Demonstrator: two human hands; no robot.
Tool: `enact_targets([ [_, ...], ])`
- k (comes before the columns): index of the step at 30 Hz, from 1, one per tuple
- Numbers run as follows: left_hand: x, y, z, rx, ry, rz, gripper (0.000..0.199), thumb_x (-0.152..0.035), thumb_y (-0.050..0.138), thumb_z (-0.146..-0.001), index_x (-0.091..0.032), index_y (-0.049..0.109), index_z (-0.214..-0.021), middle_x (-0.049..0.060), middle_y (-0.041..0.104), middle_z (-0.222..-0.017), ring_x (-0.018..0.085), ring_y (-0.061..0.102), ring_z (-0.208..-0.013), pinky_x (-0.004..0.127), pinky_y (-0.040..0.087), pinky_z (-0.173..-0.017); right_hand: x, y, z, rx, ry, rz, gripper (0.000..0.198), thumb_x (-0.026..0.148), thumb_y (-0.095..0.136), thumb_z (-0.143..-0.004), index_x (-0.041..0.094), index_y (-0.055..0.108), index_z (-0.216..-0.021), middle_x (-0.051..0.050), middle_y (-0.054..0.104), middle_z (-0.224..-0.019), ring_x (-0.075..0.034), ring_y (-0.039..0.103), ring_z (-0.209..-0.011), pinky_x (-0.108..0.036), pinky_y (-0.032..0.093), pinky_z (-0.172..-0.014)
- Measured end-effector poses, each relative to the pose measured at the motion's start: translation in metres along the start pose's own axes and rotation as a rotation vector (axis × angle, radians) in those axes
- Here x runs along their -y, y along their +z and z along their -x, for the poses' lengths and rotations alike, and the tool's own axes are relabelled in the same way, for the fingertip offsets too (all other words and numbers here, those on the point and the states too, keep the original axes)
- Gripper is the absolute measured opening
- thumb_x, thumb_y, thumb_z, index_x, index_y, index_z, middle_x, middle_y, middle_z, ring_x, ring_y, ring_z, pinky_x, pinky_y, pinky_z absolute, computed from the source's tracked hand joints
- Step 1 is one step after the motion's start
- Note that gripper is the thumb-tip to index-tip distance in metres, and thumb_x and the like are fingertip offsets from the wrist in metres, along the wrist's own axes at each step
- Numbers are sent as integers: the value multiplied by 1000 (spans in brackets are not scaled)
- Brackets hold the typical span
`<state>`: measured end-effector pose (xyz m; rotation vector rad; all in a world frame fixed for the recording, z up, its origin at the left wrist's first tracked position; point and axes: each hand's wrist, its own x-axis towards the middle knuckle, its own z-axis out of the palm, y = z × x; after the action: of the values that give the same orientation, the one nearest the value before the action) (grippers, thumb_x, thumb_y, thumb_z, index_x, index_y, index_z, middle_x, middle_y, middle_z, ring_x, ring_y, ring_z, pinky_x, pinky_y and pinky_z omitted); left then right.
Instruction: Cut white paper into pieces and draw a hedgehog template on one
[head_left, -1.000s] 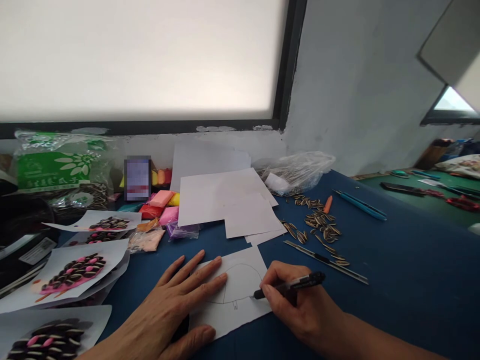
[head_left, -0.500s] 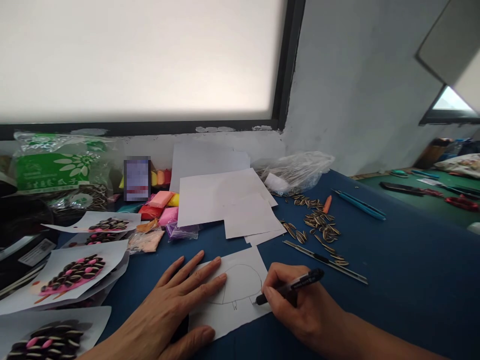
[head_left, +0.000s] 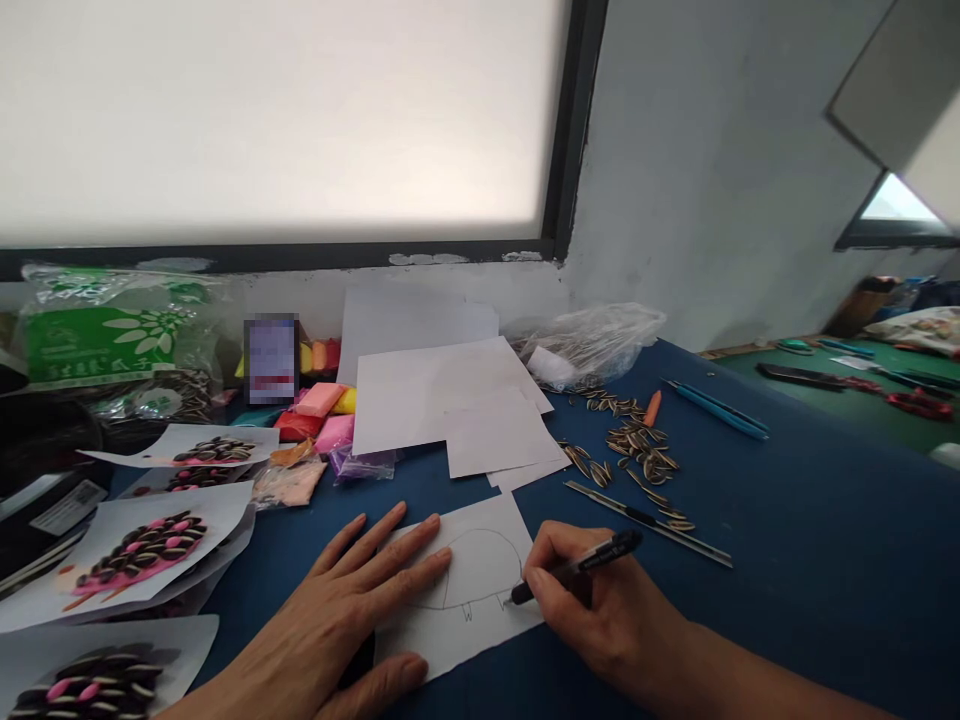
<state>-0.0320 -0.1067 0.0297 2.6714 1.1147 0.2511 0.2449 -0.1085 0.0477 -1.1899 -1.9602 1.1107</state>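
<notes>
White rectangular paper sheet lies toward the near side of the blue-topped desk, well in from the right edge. On it: thin dark dome outline, curved line across its left part, small W-shaped mark under the base, another mark at the pen tip.

Left hand flat, palm down, fingers spread apart, pressing the sheet's left side; grips nothing. Right hand has thumb and fingers together, clamped on black-and-clear pen, tilted, tip at the sheet right of the W mark.

Slim silver-and-black metal tool lies just beyond the right hand. Past it, striped seeds and short orange stick. Blue tweezers-like tool near desk's right edge. Crumpled clear plastic bag by far right corner. Overlapping white sheets at far edge, middle. Colourful soft packets left of them. Printed picture sheets along desk's left side.
</notes>
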Motion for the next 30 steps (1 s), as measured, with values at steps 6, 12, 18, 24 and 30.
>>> enact_targets([
  [6,0,0,0,16,-3,-5,61,-51,49,-101,-42,23,-155,0,21,-159,40,21,-142,69,24,-105,-1,0,-1,4,-9,12,19,26,45,-90,19,51,-73,3,44,-62,-12,39,-54,-24,32,-49],
  [12,-2,0,1,-13,-1,1,61,-51,51,-100,-42,23,-154,-1,23,-159,40,21,-142,68,26,-105,0,-1,-1,6,-9,-1,19,25,45,-88,20,49,-71,4,43,-60,-12,38,-53,-24,31,-48],
  [18,1,2,2,-16,18,-12,62,-53,51,-100,-42,24,-154,-1,24,-158,41,23,-141,70,27,-104,0,-1,-1,6,-5,-10,18,23,46,-87,20,48,-70,5,43,-59,-11,38,-52,-23,30,-47],
  [24,2,3,0,-7,26,-46,63,-52,48,-101,-41,20,-155,1,23,-159,41,23,-141,69,28,-103,-4,-1,-1,3,-15,-17,19,21,46,-90,20,49,-72,5,43,-60,-10,40,-52,-23,31,-48],
  [30,1,1,2,-15,31,-45,65,-51,51,-100,-42,18,-155,0,24,-158,40,25,-141,68,29,-104,-3,-2,-2,-11,5,-34,19,20,46,-92,19,50,-74,7,40,-58,-9,37,-50,-22,30,-46],
])
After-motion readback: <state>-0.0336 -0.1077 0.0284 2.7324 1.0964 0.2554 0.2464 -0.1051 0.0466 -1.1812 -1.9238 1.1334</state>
